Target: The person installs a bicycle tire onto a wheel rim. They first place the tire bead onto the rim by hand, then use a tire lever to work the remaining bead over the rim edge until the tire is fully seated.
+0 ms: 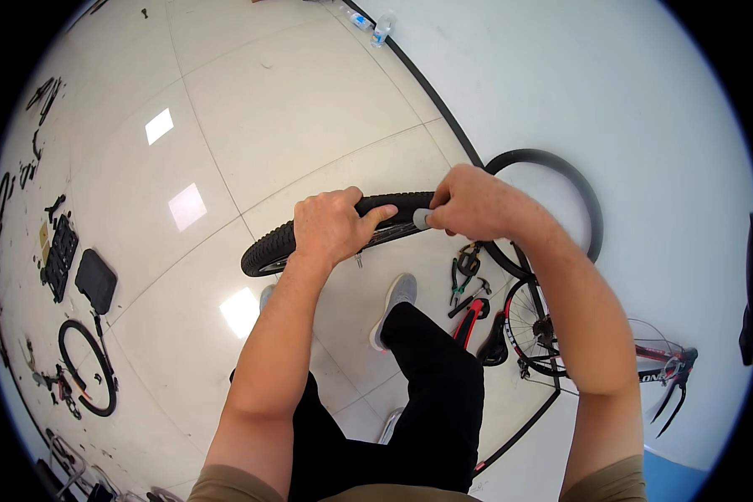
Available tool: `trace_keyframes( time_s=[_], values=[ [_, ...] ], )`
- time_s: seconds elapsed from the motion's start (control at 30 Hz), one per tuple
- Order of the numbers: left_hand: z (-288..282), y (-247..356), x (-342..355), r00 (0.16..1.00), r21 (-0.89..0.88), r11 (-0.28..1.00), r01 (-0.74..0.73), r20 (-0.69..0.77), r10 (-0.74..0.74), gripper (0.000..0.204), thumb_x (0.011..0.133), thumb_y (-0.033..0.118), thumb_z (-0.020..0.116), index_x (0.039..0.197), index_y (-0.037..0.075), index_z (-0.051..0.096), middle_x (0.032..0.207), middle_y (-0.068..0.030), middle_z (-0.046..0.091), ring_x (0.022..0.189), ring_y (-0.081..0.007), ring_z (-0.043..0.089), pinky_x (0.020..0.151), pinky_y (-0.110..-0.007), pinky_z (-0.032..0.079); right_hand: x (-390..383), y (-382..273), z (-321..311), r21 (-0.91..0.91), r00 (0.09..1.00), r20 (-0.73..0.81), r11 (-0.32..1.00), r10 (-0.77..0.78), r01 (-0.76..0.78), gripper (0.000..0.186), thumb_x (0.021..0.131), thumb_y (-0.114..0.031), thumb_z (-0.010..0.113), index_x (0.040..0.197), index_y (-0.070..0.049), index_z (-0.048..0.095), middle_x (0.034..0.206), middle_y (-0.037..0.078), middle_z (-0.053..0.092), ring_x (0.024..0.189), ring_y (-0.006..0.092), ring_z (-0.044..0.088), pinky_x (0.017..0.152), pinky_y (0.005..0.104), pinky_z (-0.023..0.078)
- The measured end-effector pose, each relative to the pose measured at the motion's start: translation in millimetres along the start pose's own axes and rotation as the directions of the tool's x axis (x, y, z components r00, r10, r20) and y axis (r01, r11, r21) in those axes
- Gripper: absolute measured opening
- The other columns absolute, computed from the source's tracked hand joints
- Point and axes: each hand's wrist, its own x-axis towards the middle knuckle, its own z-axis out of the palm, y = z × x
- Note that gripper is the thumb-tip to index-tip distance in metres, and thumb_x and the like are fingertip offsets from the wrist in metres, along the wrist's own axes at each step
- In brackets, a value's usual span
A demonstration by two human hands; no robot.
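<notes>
A bicycle wheel (268, 253) with a black knobbly tyre is held up in front of me, seen nearly edge-on. Its axle end shows below the rim. My left hand (330, 224) is wrapped over the tyre, the thumb stretched along it toward the right. At the wheel's right side, my right hand (473, 203) pinches a small grey rounded piece (422, 219) against the tyre's near edge, by the rim. The rest of that piece is hidden in the fingers, so its kind cannot be made out.
Right of my feet lie green-handled pliers (458, 282), a hammer (470, 298) and a black saddle (494, 341). A loose tyre (594, 201) and a bicycle frame (657, 360) lean at the wall. Leftward are a toolbox (96, 280), another wheel (86, 368) and, farther off, plastic bottles (382, 29).
</notes>
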Motion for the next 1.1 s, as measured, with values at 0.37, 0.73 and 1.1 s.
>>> trace_keyframes(
  time_s=[0.37,0.73,1.1],
  values=[
    [-5,3,2,0.998,0.015,1.000,0.014,0.064,-0.015,0.060,0.081,0.063,0.078,0.066,0.007,0.067,0.055,-0.0083,0.063,0.053,-0.0307,0.062,0.054,-0.043,0.049,-7,-13,14,-0.133,0.996,-0.072,0.990,-0.049,0.039,0.023,0.080,-0.011,0.063,0.086,0.009,0.071,0.081,0.027,0.071,0.078,0.0395,0.071,0.073,0.0444,0.057],
    [0,12,-2,0.997,0.011,0.999,-0.035,0.069,0.034,0.061,0.080,0.063,0.078,0.063,0.007,0.064,0.054,-0.0078,0.061,0.052,-0.0308,0.060,0.052,-0.043,0.047,18,-19,-3,-0.252,0.995,0.037,0.962,-0.096,0.103,0.026,0.077,-0.013,0.067,0.088,0.010,0.073,0.072,0.019,0.070,0.061,0.0272,0.065,0.062,0.0389,0.053],
    [-5,3,1,0.998,0.032,0.999,0.007,0.063,-0.009,0.064,0.081,0.067,0.076,0.064,0.006,0.064,0.056,-0.0104,0.063,0.055,-0.0319,0.063,0.053,-0.043,0.048,-21,25,80,-0.054,0.883,-0.406,0.971,-0.234,0.232,0.016,0.087,-0.014,0.065,0.090,0.001,0.070,0.082,0.023,0.070,0.083,0.0443,0.069,0.075,0.0504,0.056]
  ],
)
